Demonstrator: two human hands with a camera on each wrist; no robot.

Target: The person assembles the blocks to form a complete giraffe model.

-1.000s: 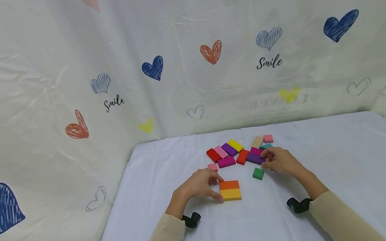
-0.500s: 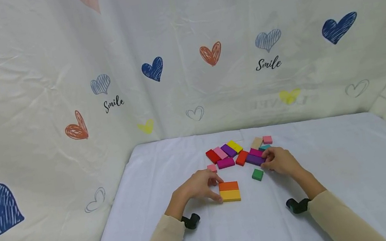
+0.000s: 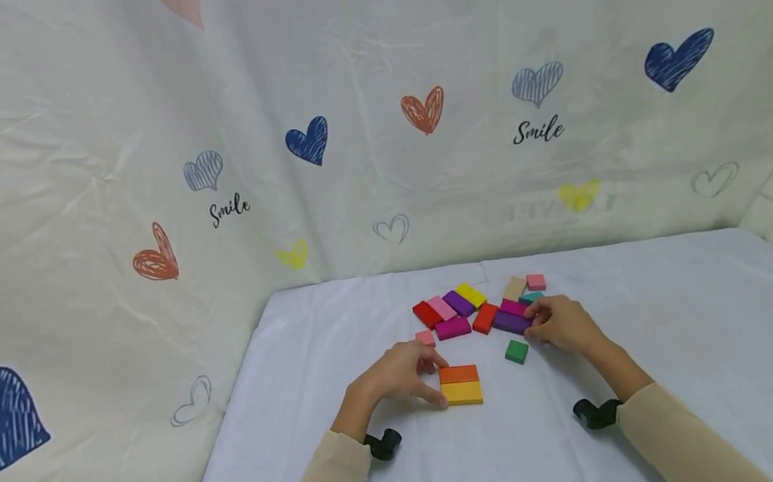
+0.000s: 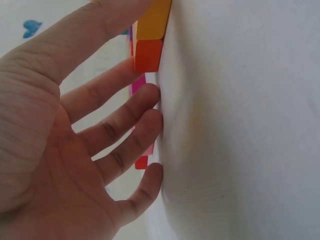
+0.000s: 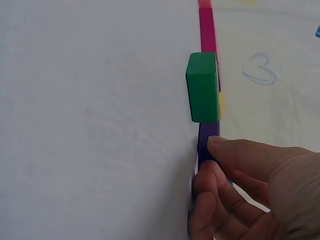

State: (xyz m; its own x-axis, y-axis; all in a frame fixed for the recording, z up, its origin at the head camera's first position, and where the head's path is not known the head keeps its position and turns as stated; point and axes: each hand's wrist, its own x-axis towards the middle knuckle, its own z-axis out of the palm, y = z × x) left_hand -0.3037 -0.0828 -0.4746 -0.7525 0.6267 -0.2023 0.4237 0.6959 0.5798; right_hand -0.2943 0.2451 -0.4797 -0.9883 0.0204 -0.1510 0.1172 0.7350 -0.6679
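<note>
An orange block point(image 3: 458, 374) and a yellow-orange block point(image 3: 461, 394) lie flat side by side on the white cloth. My left hand point(image 3: 396, 374) is at their left ends, index fingertip by the orange block and thumb by the yellow-orange one. The left wrist view shows its other fingers spread and slightly bent, tips close to the cloth. On the right, my right hand point(image 3: 562, 321) pinches the right end of a purple block point(image 3: 511, 322), thumb on one side and fingers curled opposite. A small green block point(image 5: 204, 90) stands in front of it in the right wrist view.
Behind the hands lie several coloured blocks: red point(image 3: 427, 315), magenta point(image 3: 453, 327), bright yellow point(image 3: 471, 295), red-orange point(image 3: 486, 318) and beige point(image 3: 515, 288). A small pink block point(image 3: 536, 282) sits at the back right. A heart-printed curtain point(image 3: 366, 109) hangs behind the table.
Both hands and the blocks keep practically the same places. The whole head view shifts very slightly.
</note>
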